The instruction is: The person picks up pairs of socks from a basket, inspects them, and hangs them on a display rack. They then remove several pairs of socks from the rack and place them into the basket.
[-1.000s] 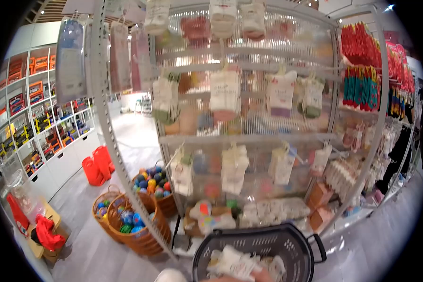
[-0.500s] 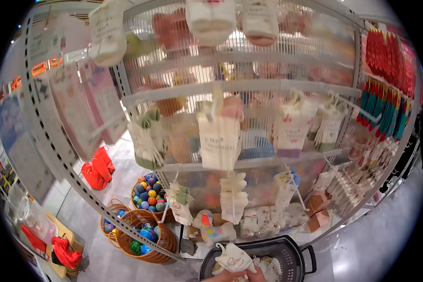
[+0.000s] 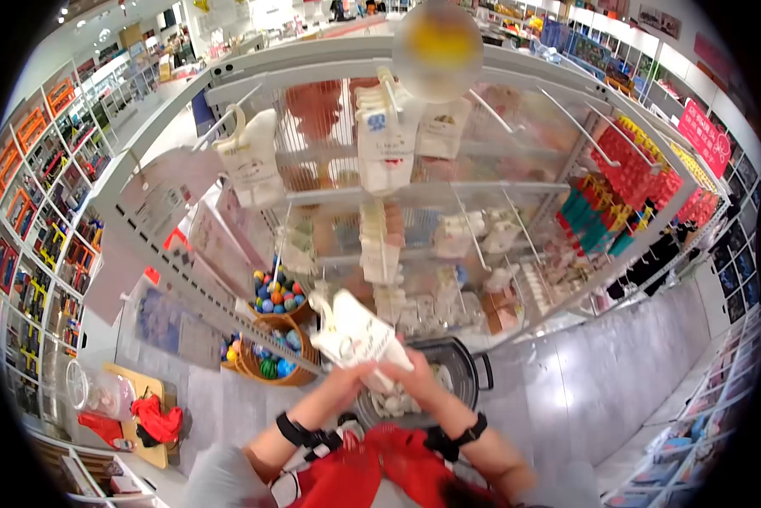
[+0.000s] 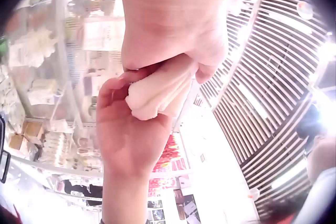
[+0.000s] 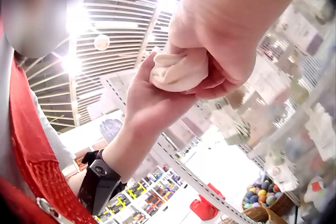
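Note:
Both hands hold a bundle of white socks (image 3: 359, 334) with a printed paper band and a white hanger hook, up above a dark shopping basket (image 3: 485, 371). In the head view my left hand (image 3: 349, 386) grips its lower left side, while my right hand (image 3: 418, 378) grips the lower right. Seen from the left wrist, the rolled ends of the socks (image 4: 160, 92) poke out between the two hands. The right wrist view shows the same white fabric (image 5: 180, 71) pinched between them. More white packs (image 3: 395, 401) lie inside the basket.
A wire-hook display rack stands ahead, hung with white sock packs (image 3: 386, 144) and bare hooks (image 3: 579, 127). Wicker baskets of colourful balls (image 3: 266, 364) sit at its left foot. Red bags (image 3: 154, 419) lie on a wooden stool at the left; shelves flank both sides.
The hands have risen out of the basket, lifting the sock bundle up in front of the rack. The head view has shifted to take in the arms and red clothing.

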`<action>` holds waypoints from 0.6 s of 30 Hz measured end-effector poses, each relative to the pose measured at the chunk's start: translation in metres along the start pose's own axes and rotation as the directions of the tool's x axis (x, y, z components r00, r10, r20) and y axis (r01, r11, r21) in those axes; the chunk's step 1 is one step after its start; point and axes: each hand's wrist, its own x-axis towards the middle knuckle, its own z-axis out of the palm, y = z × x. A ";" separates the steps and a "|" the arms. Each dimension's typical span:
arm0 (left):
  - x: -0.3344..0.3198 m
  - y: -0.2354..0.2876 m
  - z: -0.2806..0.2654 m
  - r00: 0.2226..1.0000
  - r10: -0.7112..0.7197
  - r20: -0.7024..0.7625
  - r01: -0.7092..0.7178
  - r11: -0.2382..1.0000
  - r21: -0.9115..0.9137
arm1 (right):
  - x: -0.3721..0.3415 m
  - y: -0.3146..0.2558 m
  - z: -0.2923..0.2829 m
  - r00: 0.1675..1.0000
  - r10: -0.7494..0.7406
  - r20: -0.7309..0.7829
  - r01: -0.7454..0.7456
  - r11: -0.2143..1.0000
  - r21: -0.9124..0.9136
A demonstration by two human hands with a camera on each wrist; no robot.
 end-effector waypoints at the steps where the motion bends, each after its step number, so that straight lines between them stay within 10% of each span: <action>1: -0.007 0.014 0.009 0.999 0.014 -0.033 -0.014 1.000 0.009 | -0.003 -0.016 0.003 0.999 0.036 0.032 -0.035 0.999 -0.012; 3: -0.015 0.036 0.024 0.994 0.106 -0.006 -0.102 0.974 0.204 | -0.011 -0.049 0.006 0.992 -0.099 0.076 0.112 0.975 -0.191; 16: -0.049 0.067 0.089 0.948 0.311 -0.062 -0.266 0.887 0.377 | -0.023 -0.117 -0.022 0.882 -0.271 0.386 0.281 0.959 0.031; 18: -0.045 0.075 0.085 0.831 0.493 0.258 -0.538 0.595 0.597 | -0.020 -0.126 -0.005 0.845 -0.334 0.417 0.446 0.871 -0.207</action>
